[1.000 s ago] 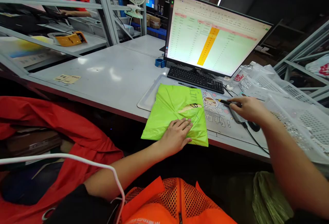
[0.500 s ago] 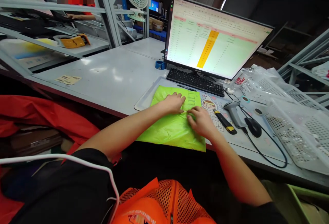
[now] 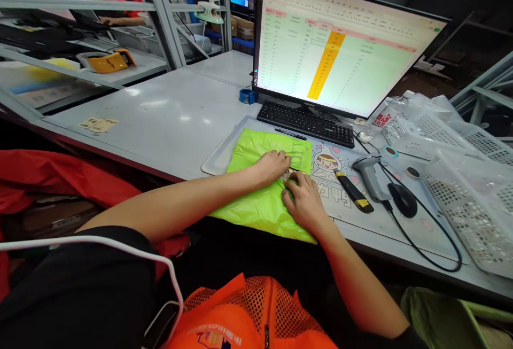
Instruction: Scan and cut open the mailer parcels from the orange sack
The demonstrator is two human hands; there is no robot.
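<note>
A lime-green plastic mailing bag (image 3: 256, 204) lies on the desk mat (image 3: 218, 157), its near edge reaching over the front of the table. My left hand (image 3: 273, 167) is closed on the film near its middle, fingers curled. Just to the right and nearer me, my right hand (image 3: 305, 199) grips the same bag, also with bent fingers. Between the two hands a gap in the film shows something dark and pale inside, too small to name. A black and yellow utility knife (image 3: 354, 192) lies right of the bag.
Behind the bag stand a keyboard (image 3: 304, 124) and a monitor (image 3: 344, 49). To the right are a barcode scanner (image 3: 371, 178), a black mouse (image 3: 403, 200), looping cable and white perforated baskets (image 3: 460, 207). A blue tape roll (image 3: 247, 96) sits left of the monitor. Another person works beyond the rack.
A gap has opened in the bag's film between my hands. My right hand has shifted slightly toward me and left. The view has tilted a little.
</note>
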